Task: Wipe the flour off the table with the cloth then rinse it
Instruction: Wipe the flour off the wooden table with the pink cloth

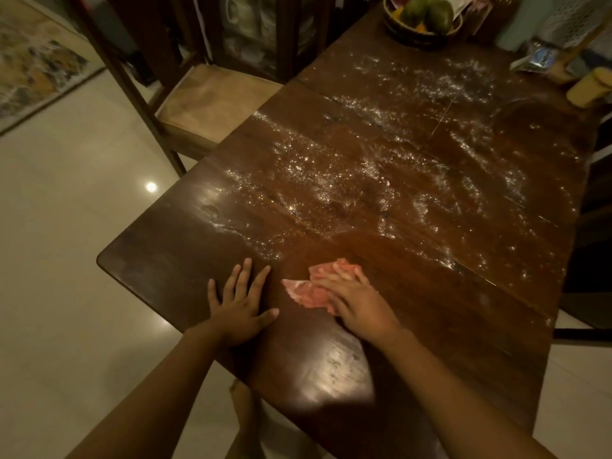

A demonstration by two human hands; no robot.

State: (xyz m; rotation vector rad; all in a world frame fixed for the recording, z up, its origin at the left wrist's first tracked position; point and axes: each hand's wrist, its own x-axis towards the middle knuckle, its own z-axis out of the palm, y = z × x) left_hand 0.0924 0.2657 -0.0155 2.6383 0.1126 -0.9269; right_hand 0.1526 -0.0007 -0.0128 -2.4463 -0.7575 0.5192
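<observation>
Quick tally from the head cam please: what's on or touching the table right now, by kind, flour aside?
Hands: 2, left hand flat on the table, right hand pressing the cloth
Cloths: 1, pink cloth
Fruit baskets: 1, basket at the far end
Packets: 1, silvery packet
Yellowish containers: 1, container at the far right
Total: 6
</observation>
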